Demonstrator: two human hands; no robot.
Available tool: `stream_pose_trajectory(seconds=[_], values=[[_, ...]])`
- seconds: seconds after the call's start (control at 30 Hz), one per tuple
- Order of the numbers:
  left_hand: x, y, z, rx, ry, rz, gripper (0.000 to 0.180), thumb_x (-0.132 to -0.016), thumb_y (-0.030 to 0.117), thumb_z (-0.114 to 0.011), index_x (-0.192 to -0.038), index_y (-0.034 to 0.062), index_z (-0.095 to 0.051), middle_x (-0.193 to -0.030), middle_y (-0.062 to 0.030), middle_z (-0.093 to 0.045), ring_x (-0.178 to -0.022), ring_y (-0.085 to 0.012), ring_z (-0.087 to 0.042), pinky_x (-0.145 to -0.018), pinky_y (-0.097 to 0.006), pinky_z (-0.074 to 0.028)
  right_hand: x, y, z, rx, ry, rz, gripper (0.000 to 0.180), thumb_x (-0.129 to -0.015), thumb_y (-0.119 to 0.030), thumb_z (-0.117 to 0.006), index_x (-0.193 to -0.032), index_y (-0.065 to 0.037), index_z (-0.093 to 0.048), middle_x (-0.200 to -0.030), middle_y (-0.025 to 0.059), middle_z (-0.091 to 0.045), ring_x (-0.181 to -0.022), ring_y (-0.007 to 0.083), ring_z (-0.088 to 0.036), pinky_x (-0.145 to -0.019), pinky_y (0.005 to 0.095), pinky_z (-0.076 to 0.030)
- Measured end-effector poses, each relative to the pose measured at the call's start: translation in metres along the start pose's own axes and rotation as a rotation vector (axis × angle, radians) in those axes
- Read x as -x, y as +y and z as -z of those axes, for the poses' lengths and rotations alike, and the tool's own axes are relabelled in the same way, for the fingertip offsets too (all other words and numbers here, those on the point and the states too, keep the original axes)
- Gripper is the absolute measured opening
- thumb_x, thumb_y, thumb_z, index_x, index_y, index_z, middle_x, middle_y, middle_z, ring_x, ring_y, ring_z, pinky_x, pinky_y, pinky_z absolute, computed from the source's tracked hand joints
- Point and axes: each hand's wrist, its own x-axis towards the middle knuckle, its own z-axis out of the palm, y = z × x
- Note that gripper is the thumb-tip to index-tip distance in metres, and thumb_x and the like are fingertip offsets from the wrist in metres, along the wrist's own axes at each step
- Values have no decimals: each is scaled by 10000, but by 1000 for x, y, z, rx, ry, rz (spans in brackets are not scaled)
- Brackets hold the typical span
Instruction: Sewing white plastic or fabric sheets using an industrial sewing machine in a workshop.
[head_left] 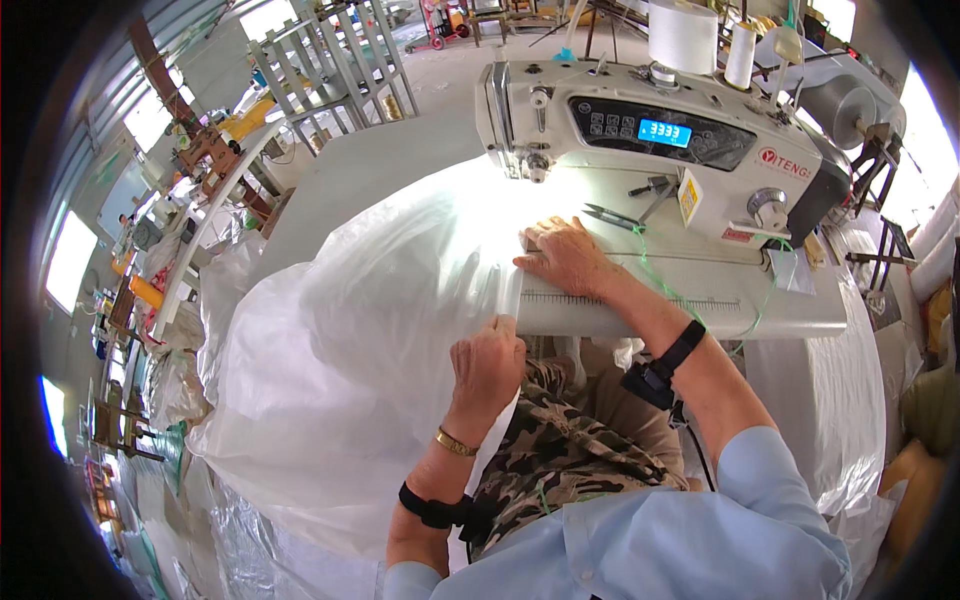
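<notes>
A person sits at a white sewing machine and works on a big white plastic sack. The sack is thin and shiny and lies puffed up over the table and down toward the person's lap.

The left hand is closed tight on the near edge of the sack, at the front edge of the table — fingers curled down, pinching the sheet. The right hand lies flat on the sack's edge farther back, fingers together, pressing it onto the table just in front of the machine. The two hands are apart, one nearer the body, one nearer the machine.

A small pair of thread snips lies on the table just behind the right hand. Big white thread cones stand on top behind the machine — and a green thread trails over the table.
</notes>
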Motion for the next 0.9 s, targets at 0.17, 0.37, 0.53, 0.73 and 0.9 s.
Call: stream_pose_trajectory(seconds=[0.17, 0.37, 0.53, 0.73, 0.9], values=[[-45, -3, -8, -34, 20, 6, 78, -783, 72, -538, -748, 3, -538, -742, -190, -587, -695, -397, -599, -647, -494, -450, 2, 0, -1, -62, 29, -16, 433, -916, -398, -531, -1101, -15, -612, -1069, 163, -622, -1111, 324, -548, -969, 531, -373], [-98, -12, -26, -48, 64, -5, 112, -762, 57, -537, -701, -21, -589, -684, -218, -596, -715, -403, -616, -666, -477, -473, -3, 5, -7, -101, -9, -64, 335, -918, -245, -490, -1144, -19, -587, -1108, 168, -606, -1135, 314, -533, -1006, 538, -354], [-119, -18, -16, 224, -149, 142, 342, -801, 159, -646, -1113, 20, -671, -913, -208, -673, -787, -322, -654, -728, -396, -510, -2, 8, -7, -124, 9, -46, 319, -907, -207, -472, -1135, -20, -592, -1093, 170, -611, -1121, 319, -542, -1002, 534, -359], [14, -27, 10, 193, 225, -2, 545, -836, 206, -724, -1297, 45, -481, -1193, -177, -554, -999, -311, -585, -799, -397, -491, 1, 12, -8, -141, 177, -13, 396, -869, -126, -478, -1244, -23, -556, -1147, 180, -614, -1125, 324, -549, -970, 540, -395], [168, -43, -15, 92, -1, 474, 560, -840, 258, -692, -1276, -7, -461, -1186, -228, -538, -1103, -395, -526, -914, -470, -444, 1, 11, -10, -154, 215, -22, 384, -860, -76, -529, -1241, -27, -536, -1139, 194, -621, -1079, 347, -576, -953, 446, -428]])
